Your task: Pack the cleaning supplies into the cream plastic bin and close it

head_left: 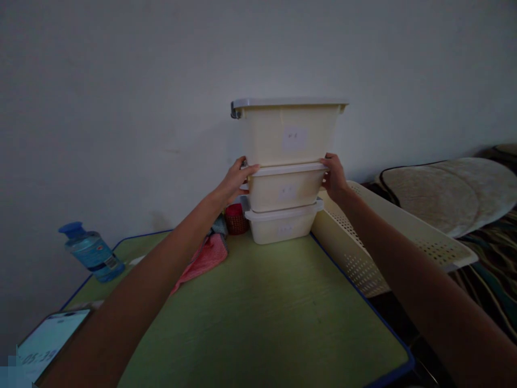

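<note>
Three cream lidded storage boxes stand stacked at the back of the green table. The large top box [291, 137] carries a white label and a grey clip at its left end. Below it is the middle box [285, 193], smaller, with its own label. The bottom box [285, 223] rests on the table. My left hand [238, 179] grips the left end of the middle box, thumb on its lid rim. At the right end, my right hand [333, 175] holds the same box, fingers curled around the rim. Some fingers of both hands are hidden behind the box.
A blue bottle [95, 253] stands at the table's [250, 312] left, with a lit phone [52, 345] nearer. A pink cloth [205, 261] and red basket [235, 218] lie left of the stack. Right of the table is a perforated cream basket [355, 258], then a cushion [452, 191].
</note>
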The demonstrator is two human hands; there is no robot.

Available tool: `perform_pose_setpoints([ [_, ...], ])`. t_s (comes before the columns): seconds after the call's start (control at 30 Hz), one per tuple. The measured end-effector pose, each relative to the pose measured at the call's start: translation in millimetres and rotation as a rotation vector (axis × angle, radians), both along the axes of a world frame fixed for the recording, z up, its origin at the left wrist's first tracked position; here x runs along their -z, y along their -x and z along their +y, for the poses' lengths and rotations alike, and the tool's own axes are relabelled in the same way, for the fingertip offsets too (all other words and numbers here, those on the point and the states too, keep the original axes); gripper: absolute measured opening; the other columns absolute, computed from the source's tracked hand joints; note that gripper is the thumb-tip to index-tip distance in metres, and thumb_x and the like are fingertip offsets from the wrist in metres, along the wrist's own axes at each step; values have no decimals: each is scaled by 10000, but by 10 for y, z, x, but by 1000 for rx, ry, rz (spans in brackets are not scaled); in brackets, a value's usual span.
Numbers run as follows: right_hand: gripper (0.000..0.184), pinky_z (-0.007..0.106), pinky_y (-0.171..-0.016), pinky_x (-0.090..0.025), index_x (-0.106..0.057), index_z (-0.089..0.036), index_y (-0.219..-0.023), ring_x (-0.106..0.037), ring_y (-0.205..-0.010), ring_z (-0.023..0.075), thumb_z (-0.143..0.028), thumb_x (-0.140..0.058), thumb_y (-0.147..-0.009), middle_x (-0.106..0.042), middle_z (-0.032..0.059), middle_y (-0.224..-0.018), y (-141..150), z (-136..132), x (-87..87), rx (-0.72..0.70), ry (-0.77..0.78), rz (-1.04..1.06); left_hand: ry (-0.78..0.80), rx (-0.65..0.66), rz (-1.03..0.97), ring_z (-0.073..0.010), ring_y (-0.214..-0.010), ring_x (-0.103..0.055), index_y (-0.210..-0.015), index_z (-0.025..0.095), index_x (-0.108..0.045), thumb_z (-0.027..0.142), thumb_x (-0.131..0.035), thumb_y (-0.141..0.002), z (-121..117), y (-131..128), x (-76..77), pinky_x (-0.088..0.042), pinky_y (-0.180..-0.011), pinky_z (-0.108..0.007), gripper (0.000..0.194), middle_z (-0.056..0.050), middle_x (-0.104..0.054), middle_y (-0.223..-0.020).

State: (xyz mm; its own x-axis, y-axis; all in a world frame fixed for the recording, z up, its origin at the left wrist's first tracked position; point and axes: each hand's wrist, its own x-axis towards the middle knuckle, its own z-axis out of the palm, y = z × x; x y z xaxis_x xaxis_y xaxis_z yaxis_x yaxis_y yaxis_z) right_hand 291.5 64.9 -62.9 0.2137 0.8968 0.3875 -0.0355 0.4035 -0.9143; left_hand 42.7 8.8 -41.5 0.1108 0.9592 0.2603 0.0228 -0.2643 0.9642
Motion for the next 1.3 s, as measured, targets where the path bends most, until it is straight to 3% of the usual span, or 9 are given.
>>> perform_pose_setpoints([
  [0.5,439,226,-508,-313,-449,-304,-849,-403,-631,131,-521,-578,-490,-448,-32,-766,41,204,9,29,0,9,0,-68,9,-262,-958,-545,-1206,260,-404,380,-621,-655,215,16,34,-482,-721,-412,605,-119,-504,-1193],
  [0.93,413,212,-508,-321,-456,-303,-855,-397,-641,128,-488,-571,-503,-436,-39,-754,47,212,5,38,5,34,-37,-212,2,-267,-1010,-518,-1081,260,-407,392,-568,-666,178,-103,65,-464,-726,-377,464,-84,-512,-1165],
  [1.17,424,222,-538,-361,-463,-299,-901,-433,-706,142,-468,-562,-525,-480,-28,-832,14,242,5,10,-7,-12,15,-131,36,-283,-1099,-493,-1200,261,-358,426,-597,-693,177,-28,28,-438,-831,-438,584,-112,-475,-1272],
  [1.3,474,269,-609,-403,-486,-283,-989,-474,-818,178,-455,-544,-551,-530,6,-987,-18,277,-4,1,-63,-67,-97,-238,165,-293,-1245,-373,-1280,178,-353,380,-673,-651,232,46,-27,-322,-992,-459,734,-156,-372,-1383],
])
